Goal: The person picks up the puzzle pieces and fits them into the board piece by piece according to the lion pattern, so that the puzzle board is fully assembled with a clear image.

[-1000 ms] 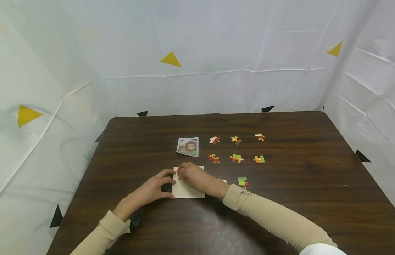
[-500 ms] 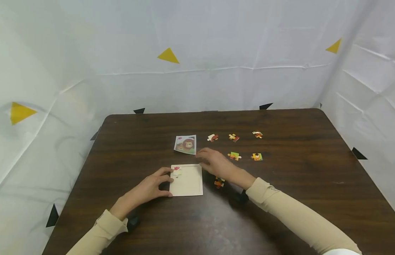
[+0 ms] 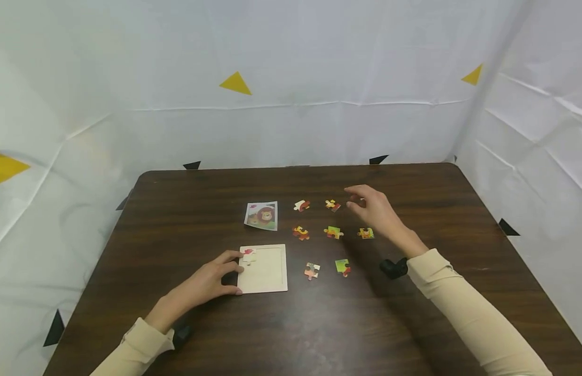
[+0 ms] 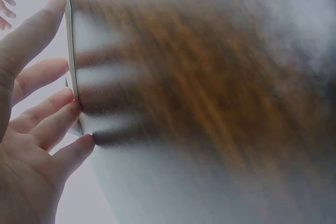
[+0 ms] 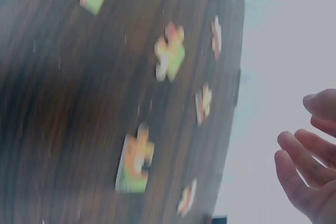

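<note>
A pale square puzzle tray (image 3: 265, 279) lies on the table, with one pink-and-white jigsaw piece (image 3: 249, 255) in its far left corner. My left hand (image 3: 204, 282) rests beside the tray, spread fingertips touching its left edge; the left wrist view shows these fingers (image 4: 55, 121) against the rim. Over the far right of the loose pieces hovers my right hand (image 3: 377, 214), fingers loosely bent and nothing between them. It covers most of the far right piece, which the right wrist view shows as a thin jigsaw piece (image 5: 187, 198) on the table.
Right of the tray, loose jigsaw pieces lie in rough rows, among them a green piece (image 3: 341, 266), a grey-pink piece (image 3: 312, 270) and an orange-yellow piece (image 3: 366, 233). A lion picture card (image 3: 261, 215) lies behind the tray. White sheeting (image 3: 291, 136) surrounds the table.
The right hand has let go of the pink-and-white piece in the tray's corner and moved right and away, over the far right piece. The left hand stays at the tray.
</note>
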Action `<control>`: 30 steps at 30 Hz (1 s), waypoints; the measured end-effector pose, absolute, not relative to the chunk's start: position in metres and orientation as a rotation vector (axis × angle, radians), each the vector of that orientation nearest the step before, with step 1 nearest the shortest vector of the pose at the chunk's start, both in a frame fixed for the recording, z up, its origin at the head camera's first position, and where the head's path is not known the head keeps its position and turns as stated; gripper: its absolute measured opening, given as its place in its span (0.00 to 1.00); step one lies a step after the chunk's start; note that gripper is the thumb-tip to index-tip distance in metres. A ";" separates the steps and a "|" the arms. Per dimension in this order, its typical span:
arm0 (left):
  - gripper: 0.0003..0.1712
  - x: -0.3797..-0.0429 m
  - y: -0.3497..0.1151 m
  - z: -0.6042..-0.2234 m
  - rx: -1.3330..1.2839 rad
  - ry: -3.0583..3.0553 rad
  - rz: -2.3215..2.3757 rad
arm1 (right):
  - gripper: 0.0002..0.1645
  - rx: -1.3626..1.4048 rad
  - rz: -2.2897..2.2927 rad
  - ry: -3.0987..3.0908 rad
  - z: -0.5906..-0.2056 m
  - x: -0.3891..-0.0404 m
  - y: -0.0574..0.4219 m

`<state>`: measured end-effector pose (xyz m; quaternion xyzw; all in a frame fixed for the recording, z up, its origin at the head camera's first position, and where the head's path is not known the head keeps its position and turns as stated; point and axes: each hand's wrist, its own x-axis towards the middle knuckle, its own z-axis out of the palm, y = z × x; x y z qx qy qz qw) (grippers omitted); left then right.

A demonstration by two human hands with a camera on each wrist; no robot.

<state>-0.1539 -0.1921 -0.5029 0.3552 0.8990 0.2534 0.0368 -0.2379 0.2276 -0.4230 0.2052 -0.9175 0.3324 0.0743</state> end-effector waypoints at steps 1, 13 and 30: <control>0.26 -0.153 -0.192 -0.503 1.090 2.759 0.779 | 0.23 0.594 0.999 -2.763 -0.422 -0.239 0.233; 0.25 -0.146 -0.189 -0.497 1.110 2.779 0.797 | 0.24 0.398 0.921 -2.865 -0.425 -0.239 0.285; 0.25 -0.134 -0.180 -0.495 1.095 2.799 0.784 | 0.23 0.448 0.894 -2.886 -0.435 -0.243 0.299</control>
